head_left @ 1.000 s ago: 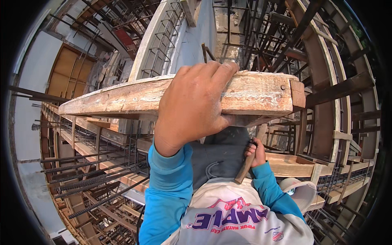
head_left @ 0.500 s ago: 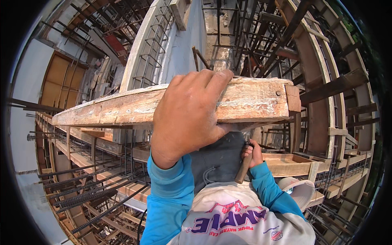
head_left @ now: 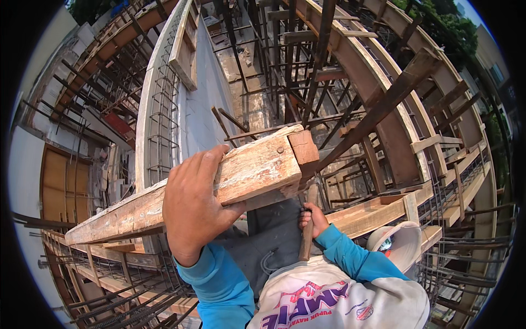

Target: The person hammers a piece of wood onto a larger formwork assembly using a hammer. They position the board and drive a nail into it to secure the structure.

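Note:
My left hand (head_left: pixel 192 205) is wrapped over a long, weathered timber beam (head_left: pixel 257 167), fingers on its far side and thumb along the near one. The beam runs from the left toward the middle, tilted up to the right. Its end carries a reddish wood block (head_left: pixel 303 147), and a nail head (head_left: pixel 280 149) shows beside that block. Lower down, close to my body, my right hand (head_left: pixel 314 220) is closed around a wooden tool handle (head_left: pixel 306 241). The handle stands nearly upright; its upper end passes beneath the beam's end, and I cannot make out the tool's head.
A rebar cage (head_left: pixel 164 104) lies in a wooden form beside a pale wall (head_left: pixel 200 82). Dark timber props (head_left: pixel 378 115) and formwork boards (head_left: pixel 378 216) stand to the right. Loose rebar ends (head_left: pixel 137 299) jut out at lower left. A white cap (head_left: pixel 405 244) is near my right elbow.
The beam's free end has moved left and lower in view and now slants up to the right. Both hands have shifted left with their grips kept; the view has also turned.

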`<state>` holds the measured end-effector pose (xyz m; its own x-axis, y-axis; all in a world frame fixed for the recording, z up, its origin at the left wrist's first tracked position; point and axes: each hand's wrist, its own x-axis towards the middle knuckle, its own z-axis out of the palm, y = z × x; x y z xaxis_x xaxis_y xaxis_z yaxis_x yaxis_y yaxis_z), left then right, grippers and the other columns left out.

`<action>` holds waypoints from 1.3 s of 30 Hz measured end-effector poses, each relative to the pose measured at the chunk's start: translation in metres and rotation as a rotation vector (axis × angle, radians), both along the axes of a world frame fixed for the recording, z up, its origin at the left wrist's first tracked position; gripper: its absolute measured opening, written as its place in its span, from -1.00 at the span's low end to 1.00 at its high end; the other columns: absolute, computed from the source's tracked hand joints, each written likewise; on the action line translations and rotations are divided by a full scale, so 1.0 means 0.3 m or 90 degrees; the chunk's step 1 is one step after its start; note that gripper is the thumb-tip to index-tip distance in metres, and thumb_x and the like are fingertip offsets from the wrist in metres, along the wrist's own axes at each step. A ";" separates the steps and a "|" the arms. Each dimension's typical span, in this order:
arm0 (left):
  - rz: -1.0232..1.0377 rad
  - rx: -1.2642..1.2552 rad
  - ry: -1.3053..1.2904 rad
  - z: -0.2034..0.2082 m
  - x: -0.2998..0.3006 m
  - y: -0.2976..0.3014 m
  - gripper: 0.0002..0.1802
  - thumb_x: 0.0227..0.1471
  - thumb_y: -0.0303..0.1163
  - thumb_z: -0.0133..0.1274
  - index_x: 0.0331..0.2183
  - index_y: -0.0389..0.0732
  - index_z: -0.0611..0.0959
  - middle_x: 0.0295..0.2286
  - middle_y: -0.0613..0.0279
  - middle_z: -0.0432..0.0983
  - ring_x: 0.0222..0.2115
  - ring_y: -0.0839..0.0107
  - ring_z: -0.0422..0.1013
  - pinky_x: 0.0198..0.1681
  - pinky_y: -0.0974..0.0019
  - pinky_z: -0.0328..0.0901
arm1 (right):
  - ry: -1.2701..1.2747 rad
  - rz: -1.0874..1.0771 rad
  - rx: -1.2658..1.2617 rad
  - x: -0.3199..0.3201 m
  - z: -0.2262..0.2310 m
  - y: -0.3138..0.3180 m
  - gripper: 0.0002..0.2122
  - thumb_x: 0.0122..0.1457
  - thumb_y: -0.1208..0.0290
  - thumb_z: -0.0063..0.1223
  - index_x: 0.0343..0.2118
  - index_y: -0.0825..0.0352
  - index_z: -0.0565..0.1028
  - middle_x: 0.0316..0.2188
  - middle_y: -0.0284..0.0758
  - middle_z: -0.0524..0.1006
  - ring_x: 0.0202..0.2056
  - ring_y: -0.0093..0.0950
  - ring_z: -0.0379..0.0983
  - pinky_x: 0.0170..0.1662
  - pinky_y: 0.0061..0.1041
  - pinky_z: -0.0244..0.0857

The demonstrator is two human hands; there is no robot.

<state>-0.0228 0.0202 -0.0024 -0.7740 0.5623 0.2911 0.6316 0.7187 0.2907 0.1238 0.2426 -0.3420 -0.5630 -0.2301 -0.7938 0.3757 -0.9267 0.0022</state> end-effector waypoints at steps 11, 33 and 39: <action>-0.012 0.008 0.017 -0.004 0.007 0.012 -0.17 -0.54 -0.33 0.29 -0.03 -0.17 0.54 -0.22 0.07 0.53 -0.18 0.04 0.44 -0.07 0.11 0.28 | 0.020 -0.013 0.002 0.006 0.006 -0.002 -0.88 0.26 0.26 -0.02 -0.40 0.11 0.39 -0.71 -0.63 0.15 -0.69 -0.71 0.10 -0.60 -0.60 0.10; 0.049 -0.006 -0.048 0.011 0.025 0.036 -0.17 -0.53 -0.35 0.28 -0.02 -0.20 0.54 -0.19 -0.01 0.54 -0.16 -0.08 0.45 -0.03 0.06 0.30 | 0.066 -0.105 -0.053 0.019 0.014 -0.023 -0.80 0.25 0.32 0.05 -0.42 0.22 0.29 -0.69 -0.55 0.16 -0.68 -0.66 0.14 -0.59 -0.57 0.13; 0.055 -0.007 -0.044 0.014 0.036 0.049 -0.20 -0.49 -0.34 0.28 -0.02 -0.23 0.53 -0.20 -0.04 0.54 -0.16 -0.10 0.45 -0.06 0.05 0.32 | 0.069 -0.117 -0.070 0.024 0.003 -0.018 -0.80 0.24 0.35 0.06 -0.43 0.23 0.28 -0.69 -0.53 0.18 -0.68 -0.65 0.14 -0.59 -0.54 0.15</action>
<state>-0.0119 0.0348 0.0017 -0.8374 0.4960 0.2297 0.5463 0.7724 0.3239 0.1311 0.2372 -0.3410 -0.6840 -0.1972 -0.7023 0.2043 -0.9760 0.0750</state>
